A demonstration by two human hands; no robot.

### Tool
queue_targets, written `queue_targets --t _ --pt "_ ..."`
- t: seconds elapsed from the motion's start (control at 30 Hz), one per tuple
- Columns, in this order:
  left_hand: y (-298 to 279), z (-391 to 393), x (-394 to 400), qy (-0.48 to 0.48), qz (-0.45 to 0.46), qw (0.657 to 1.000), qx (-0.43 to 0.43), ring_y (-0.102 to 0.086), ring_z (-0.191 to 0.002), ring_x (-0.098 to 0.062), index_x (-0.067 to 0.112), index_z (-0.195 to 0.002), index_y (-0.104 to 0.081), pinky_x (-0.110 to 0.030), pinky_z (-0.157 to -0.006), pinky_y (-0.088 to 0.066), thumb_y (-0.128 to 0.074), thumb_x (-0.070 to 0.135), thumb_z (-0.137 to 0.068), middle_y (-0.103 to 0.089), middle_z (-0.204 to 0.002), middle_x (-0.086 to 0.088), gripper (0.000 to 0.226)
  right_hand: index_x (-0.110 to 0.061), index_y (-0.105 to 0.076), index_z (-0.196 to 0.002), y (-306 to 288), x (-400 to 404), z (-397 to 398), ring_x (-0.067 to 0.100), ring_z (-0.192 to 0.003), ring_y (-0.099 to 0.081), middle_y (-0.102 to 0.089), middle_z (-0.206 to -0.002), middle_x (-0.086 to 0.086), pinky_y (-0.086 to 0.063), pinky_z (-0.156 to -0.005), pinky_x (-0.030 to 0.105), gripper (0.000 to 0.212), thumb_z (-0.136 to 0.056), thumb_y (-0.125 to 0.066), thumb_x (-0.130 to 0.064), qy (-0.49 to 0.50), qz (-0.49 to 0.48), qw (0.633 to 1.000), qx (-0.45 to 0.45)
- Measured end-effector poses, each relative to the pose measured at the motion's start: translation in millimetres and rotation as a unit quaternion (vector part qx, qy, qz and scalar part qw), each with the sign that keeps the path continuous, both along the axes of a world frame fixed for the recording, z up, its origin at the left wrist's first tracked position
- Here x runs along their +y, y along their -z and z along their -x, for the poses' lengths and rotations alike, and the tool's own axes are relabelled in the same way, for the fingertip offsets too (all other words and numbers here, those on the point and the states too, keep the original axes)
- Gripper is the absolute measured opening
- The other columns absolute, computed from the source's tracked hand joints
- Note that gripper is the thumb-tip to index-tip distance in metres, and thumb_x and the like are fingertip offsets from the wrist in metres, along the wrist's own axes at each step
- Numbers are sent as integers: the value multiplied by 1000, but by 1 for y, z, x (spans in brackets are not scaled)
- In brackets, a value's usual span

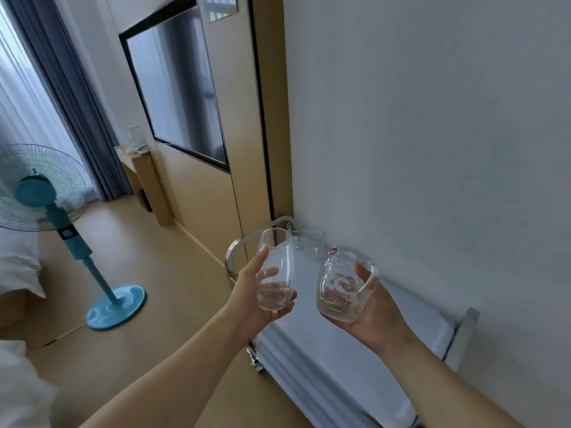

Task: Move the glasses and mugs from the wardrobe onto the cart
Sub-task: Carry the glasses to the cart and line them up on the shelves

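Note:
My left hand (251,288) grips a clear stemless glass (276,267) around its lower half and holds it above the left end of the cart (355,350). My right hand (375,307) holds a clear glass mug (343,285) with a handle and a small pink sticker near its rim, also above the cart's white top. Several clear glasses (306,239) stand at the cart's far end against the wall. The wardrobe is out of view.
The cart has a metal handle (234,251) at its far end and stands along a white wall (432,134). A blue standing fan (46,193) is on the floor at left. A wall-mounted TV (176,88) and a wooden desk (139,168) lie beyond.

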State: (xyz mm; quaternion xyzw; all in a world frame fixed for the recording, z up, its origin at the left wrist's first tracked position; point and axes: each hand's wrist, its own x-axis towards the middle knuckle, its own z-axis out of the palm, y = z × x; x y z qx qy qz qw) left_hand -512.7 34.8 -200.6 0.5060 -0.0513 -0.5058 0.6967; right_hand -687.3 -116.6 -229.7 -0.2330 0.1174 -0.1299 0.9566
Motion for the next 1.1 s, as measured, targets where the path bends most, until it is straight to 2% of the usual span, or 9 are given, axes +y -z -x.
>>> queue_targets --t 0.07,0.3,0.4,0.53,0.73,0.83,0.97,1.03,1.1 --pt "-1 -23 -14 17 2 1000 4 -69 -79 -38 10 -131 -54 -42 -62 -57 -91 63 -55 -69 -100 -24 101 -9 -55 -113 -4 -6 -13 30 -78 -65 -61 -95 15 -58 -68 45 41 -94 -68 -42 5 2 1000 -13" --pt "-9 -98 -50 73 10 997 2 -72 -84 -41 11 -127 -58 -43 -67 -57 -95 65 -38 -73 -98 -24 110 -13 -76 -106 -18 -22 -64 34 -94 -70 -70 -108 14 -54 -93 52 58 -59 -97 -39 126 74 988 51" --pt "-7 -128 -59 89 16 996 2 -72 -85 -41 11 -127 -60 -44 -69 -57 -95 64 -40 -70 -108 -26 108 -12 -76 -104 -18 -23 -87 34 -95 -69 -70 -107 13 -53 -93 50 51 -64 -94 -38 141 56 987 42" --pt "8 -158 -70 112 3 994 17 -72 -85 -41 11 -128 -58 -45 -71 -57 -94 65 -49 -73 -101 -24 102 -11 -72 -111 -1 -25 -108 33 -97 -64 -65 -109 14 -53 -92 48 48 -73 -90 -35 141 43 988 48" --pt "30 -187 -97 144 -34 989 32 -71 -85 -41 13 -129 -55 -48 -74 -58 -94 63 -55 -69 -110 -26 98 -6 -63 -102 23 -42 -134 29 -75 -60 -58 -94 14 -52 -70 41 36 -82 -82 -29 132 -12 990 51" --pt "41 -201 -118 143 -48 988 45 -71 -86 -40 14 -130 -53 -48 -74 -57 -94 61 -56 -67 -114 -26 96 -8 -67 -100 32 -67 -149 27 -78 -59 -61 -91 12 -51 -76 39 35 -79 -85 -30 133 2 988 81" --pt "63 -216 -147 148 -72 985 53 -68 -83 -33 18 -132 -51 -47 -78 -58 -98 50 -55 -69 -112 -23 95 -16 -68 -109 58 -105 -163 29 -92 -64 -69 -93 8 -44 -98 45 27 -86 -70 -30 178 26 967 180" --pt "72 -222 -163 142 -101 984 42 -74 -79 -32 14 -131 -52 -48 -79 -60 -99 47 -54 -62 -123 -20 96 -14 -71 -110 73 -122 -169 28 -90 -65 -66 -105 10 -46 -97 46 31 -85 -71 -31 190 58 951 236" --pt "80 -226 -180 147 -125 981 27 -76 -87 -31 12 -130 -54 -45 -84 -60 -98 48 -55 -61 -127 -17 94 -11 -70 -109 85 -137 -173 26 -83 -67 -67 -103 10 -48 -89 43 53 -66 -86 -37 208 58 941 260"
